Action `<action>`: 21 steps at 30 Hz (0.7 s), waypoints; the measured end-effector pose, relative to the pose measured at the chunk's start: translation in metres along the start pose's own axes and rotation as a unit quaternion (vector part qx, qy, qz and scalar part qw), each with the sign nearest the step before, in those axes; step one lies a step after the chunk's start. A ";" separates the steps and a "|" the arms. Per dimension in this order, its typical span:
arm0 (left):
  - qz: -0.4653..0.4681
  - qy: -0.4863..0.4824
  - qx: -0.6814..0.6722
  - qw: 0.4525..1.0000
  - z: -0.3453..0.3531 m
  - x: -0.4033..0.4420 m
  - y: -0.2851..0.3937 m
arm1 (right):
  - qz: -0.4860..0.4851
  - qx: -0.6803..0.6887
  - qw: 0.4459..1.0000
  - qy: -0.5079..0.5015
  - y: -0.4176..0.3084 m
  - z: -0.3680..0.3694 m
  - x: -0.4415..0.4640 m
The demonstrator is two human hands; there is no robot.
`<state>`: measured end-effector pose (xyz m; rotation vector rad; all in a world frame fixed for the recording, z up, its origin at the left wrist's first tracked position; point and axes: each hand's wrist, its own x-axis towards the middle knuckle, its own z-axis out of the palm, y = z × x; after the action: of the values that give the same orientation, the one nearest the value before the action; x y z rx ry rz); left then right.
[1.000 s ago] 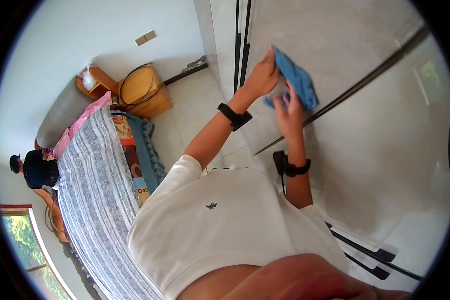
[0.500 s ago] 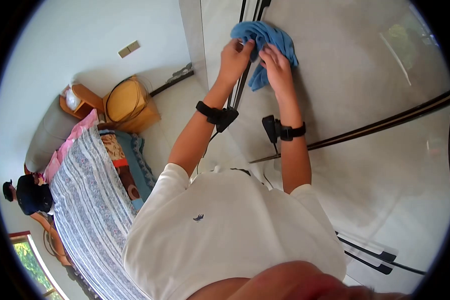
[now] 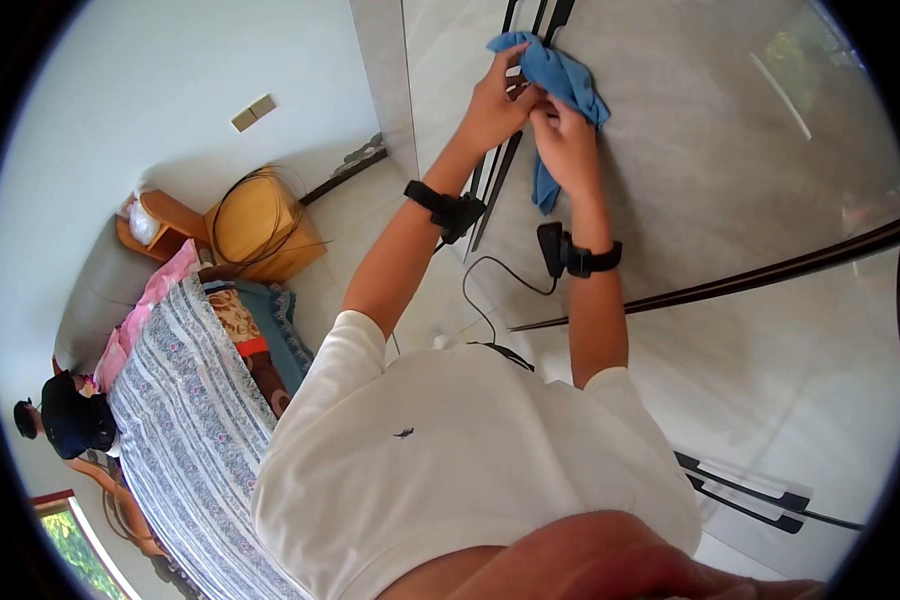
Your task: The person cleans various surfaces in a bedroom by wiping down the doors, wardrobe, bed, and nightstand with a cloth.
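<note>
A blue cloth (image 3: 568, 82) lies bunched against the tall grey wardrobe door (image 3: 690, 130), beside its long black handles (image 3: 497, 190). My left hand (image 3: 500, 105) grips the cloth's left part, fingers curled over the handle area. Close beside it, my right hand (image 3: 568, 150) pinches the lower middle of the cloth with bent fingers. The two hands nearly touch at the fingertips. One end of the cloth hangs below, behind my right hand. Black straps with small devices sit on both wrists.
A bed with a striped cover (image 3: 190, 390) stands at the left, near a wooden bedside cabinet (image 3: 255, 225) carrying coiled black cable. A person in dark clothes (image 3: 75, 415) is at the bed's far side. More black handles (image 3: 745, 490) show at lower right.
Both hands have shifted a little right and come closer together. The cloth is more bunched, its top drawn to the right and its loose end hanging lower.
</note>
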<state>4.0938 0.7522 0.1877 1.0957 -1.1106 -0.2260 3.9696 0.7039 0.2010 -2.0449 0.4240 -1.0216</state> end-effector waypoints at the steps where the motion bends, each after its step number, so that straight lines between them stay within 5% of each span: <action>1: 0.002 0.000 -0.003 1.000 0.003 -0.005 -0.002 | -0.001 -0.003 1.000 0.000 0.012 0.000 -0.012; 4: 0.034 0.053 0.094 0.994 0.009 -0.018 -0.030 | 0.069 0.008 0.995 -0.067 0.051 -0.010 -0.050; 6: 0.023 0.056 0.134 0.989 0.010 -0.028 -0.041 | 0.273 0.151 0.940 -0.142 0.061 -0.021 -0.081; 7: 0.010 0.055 0.179 0.982 0.012 -0.035 -0.047 | 0.278 0.148 0.939 -0.139 0.066 -0.021 -0.093; 9: -0.003 0.060 0.210 0.976 0.014 -0.045 -0.060 | 0.264 0.215 0.929 -0.144 0.073 -0.012 -0.112; 12: -0.031 0.060 0.150 0.986 0.013 -0.043 -0.057 | 0.186 0.127 0.968 -0.115 0.073 -0.002 -0.104; 14: 0.028 0.060 0.025 0.998 0.003 -0.022 -0.031 | 0.127 0.076 0.986 -0.080 0.058 -0.003 -0.086; 16: 0.122 0.032 0.096 0.987 -0.010 0.015 0.000 | 0.044 0.082 0.995 -0.027 0.007 -0.024 -0.065; 19: 0.252 0.013 0.182 0.950 -0.014 0.056 0.064 | 0.053 0.088 0.994 -0.031 -0.046 -0.063 -0.040; 21: 0.239 0.024 0.228 0.944 -0.009 0.060 0.073 | 0.053 0.081 0.995 -0.026 -0.059 -0.070 -0.034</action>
<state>4.1043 0.7549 0.2817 1.1843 -1.3870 0.4619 3.8909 0.7252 0.2542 -1.8802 0.4042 -0.9066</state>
